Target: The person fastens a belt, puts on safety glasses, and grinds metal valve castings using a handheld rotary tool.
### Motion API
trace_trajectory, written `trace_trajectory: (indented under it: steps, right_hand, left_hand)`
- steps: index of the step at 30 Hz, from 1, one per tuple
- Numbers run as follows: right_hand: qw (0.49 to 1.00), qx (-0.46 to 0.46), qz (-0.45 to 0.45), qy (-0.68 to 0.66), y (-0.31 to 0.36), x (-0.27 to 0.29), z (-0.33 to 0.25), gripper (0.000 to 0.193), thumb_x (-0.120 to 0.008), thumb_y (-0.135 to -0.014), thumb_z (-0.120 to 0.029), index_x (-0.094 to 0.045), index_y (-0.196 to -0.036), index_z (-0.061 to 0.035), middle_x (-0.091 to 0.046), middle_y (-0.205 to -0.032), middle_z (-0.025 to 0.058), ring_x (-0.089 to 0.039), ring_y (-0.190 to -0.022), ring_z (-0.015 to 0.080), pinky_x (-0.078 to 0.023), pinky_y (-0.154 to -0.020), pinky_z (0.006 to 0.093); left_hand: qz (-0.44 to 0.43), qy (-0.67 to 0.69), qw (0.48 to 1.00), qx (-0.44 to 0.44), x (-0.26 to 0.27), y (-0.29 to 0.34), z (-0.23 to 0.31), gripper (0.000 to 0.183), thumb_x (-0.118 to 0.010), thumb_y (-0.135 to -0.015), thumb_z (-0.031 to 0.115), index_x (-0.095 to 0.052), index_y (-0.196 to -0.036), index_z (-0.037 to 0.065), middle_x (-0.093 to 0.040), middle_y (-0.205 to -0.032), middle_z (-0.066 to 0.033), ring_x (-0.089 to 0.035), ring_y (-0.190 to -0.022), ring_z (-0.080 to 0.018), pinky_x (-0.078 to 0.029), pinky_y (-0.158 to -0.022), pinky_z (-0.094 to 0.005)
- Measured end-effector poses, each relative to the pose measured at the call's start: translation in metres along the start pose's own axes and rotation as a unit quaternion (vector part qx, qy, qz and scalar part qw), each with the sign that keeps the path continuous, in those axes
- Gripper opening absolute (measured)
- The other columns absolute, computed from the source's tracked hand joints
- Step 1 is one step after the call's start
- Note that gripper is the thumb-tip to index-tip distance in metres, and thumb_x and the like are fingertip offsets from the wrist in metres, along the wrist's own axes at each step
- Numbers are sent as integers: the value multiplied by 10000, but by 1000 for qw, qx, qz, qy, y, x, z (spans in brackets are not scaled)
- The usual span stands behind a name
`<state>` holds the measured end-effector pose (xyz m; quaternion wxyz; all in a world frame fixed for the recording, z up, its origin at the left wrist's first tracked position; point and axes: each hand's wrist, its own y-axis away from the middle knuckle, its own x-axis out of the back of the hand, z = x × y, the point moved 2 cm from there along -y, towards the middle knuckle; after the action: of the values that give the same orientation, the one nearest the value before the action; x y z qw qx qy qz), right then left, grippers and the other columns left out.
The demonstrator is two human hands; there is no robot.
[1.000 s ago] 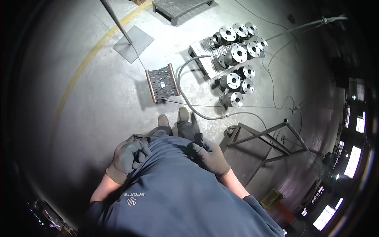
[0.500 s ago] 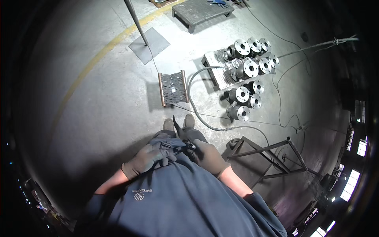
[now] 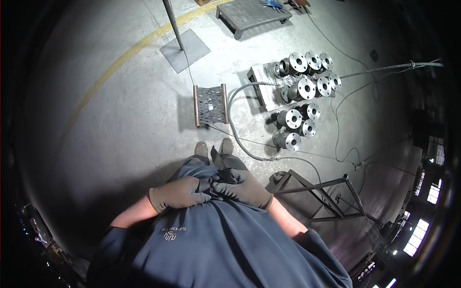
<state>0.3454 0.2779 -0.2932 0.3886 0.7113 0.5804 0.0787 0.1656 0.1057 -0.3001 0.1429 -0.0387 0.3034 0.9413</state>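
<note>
Both my hands, in grey work gloves, meet at my waist over the front of a dark blue shirt. A black strap (image 3: 217, 157) hangs down between my legs from where they meet, its upper part hidden by the gloves. My left hand (image 3: 178, 193) has its fingers closed on black material at the waist. Close against it, my right hand (image 3: 246, 189) is curled round the strap, with its thumb pointing at the left glove. Whether a buckle lies between them cannot be seen.
Ahead of my feet stands a stool with woven straps (image 3: 211, 103). To its right, several flanged metal valve bodies (image 3: 306, 90) stand on and beside a low table (image 3: 261, 96). A hose (image 3: 231, 110) curves across the floor. A metal frame (image 3: 331, 192) stands at right, a post (image 3: 174, 24) far ahead.
My hands have come closer together at the waist, and the black pieces that showed between them are now mostly covered. The view has shifted slightly.
</note>
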Motion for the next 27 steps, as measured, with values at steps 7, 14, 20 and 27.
trace_trajectory:
  steps: [7, 14, 20, 27]
  right_hand:
    - [989, 26, 85, 121, 2, 0, -4, 273, -834, -1050, -206, -775, -1168, 33, -813, -1026, 10, -685, -946, 62, -586, -860, 295]
    - [995, 32, 44, 81, -1, -1, -6, 280, -797, -1074, -198, -783, -1226, 36, -819, -1058, 20, -687, -973, 67, -588, -882, 297]
    - [999, -14, 4, 44, -1, -2, -6, 295, -781, -1083, -180, -776, -1288, 32, -814, -1111, 4, -682, -1003, 63, -579, -903, 287]
    - [994, -26, 32, 96, -3, -1, -4, 287, -790, -1068, -189, -769, -1250, 33, -788, -1046, -8, -642, -992, 46, -556, -893, 279]
  left_hand:
    - [91, 145, 985, 12, -6, 5, 6, 545, -804, -1028, 304, -704, -1455, -19, -769, -1360, -97, -665, -1254, -175, -513, -1140, -359]
    - [125, 286, 950, 26, -9, 16, 1, 454, -730, -1078, 131, -668, -1499, -29, -749, -1367, -58, -679, -1221, -144, -540, -1098, -321]
    - [263, 159, 951, -15, -14, 23, 5, 263, -619, -1135, 141, -751, -1236, -63, -787, -1106, -98, -699, -998, -145, -570, -943, -342]
    - [371, -83, 921, 86, 9, 39, -61, 227, -720, -1000, 164, -763, -1065, -49, -783, -920, -166, -745, -836, -300, -577, -797, -406]
